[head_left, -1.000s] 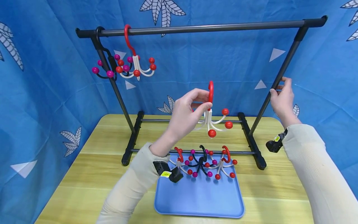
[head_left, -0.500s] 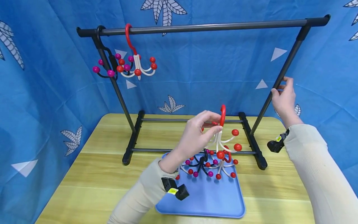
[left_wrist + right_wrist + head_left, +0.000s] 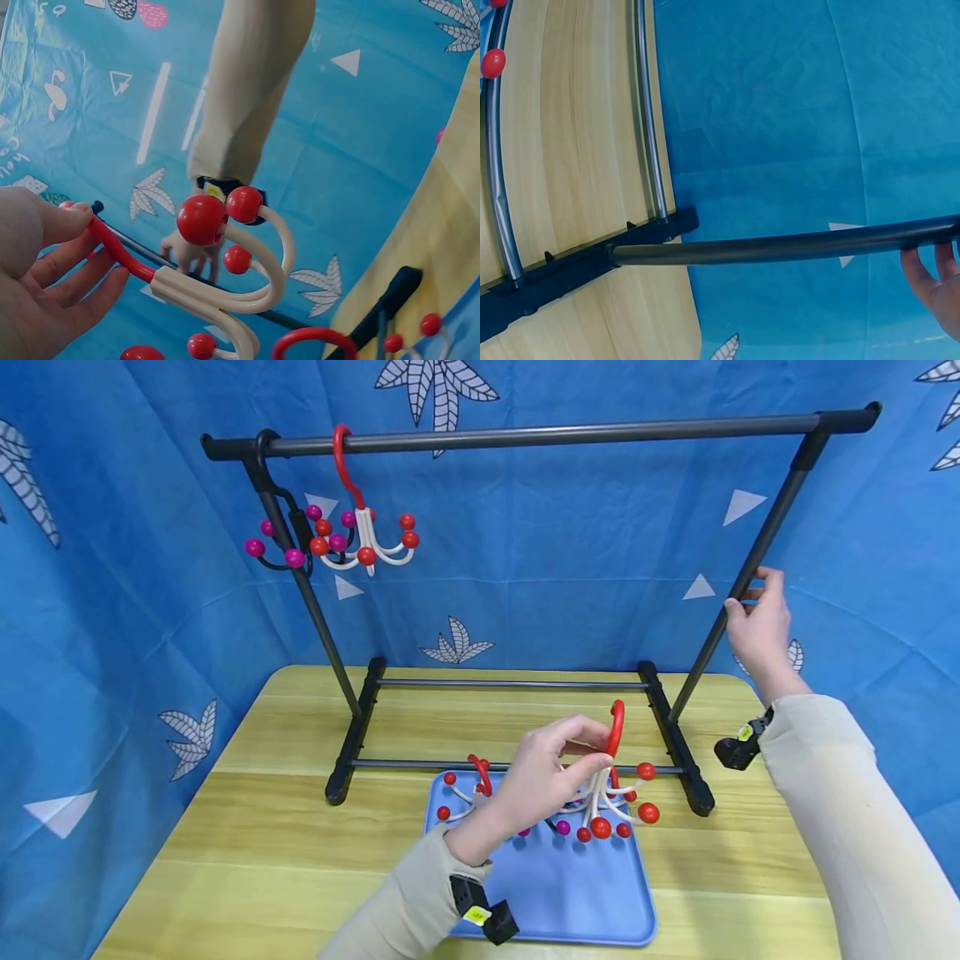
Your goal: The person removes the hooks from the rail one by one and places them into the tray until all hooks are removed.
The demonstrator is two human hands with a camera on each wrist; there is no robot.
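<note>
My left hand pinches the red hook of a multi-arm hook hanger between thumb and fingers. This hanger has white curved arms tipped with red balls; in the head view it overlaps the tray's right back corner. Up on the right, my right hand grips the slanting side post of a black garment rack, fingers behind it and thumb in front. Another red-and-white hanger lies in the blue tray. My left hand and the held hanger mostly hide a black hanger with magenta balls and a further red-and-white one.
From the left end of the rack's top rail hang a black hanger with magenta balls and a red-and-white hanger. The rack's lower bars cross the wooden table behind the tray. A blue patterned cloth stands behind.
My left hand has come down and to the right with the hanger, from in front of the cloth to over the tray's back right. The right hand stays on the post.
</note>
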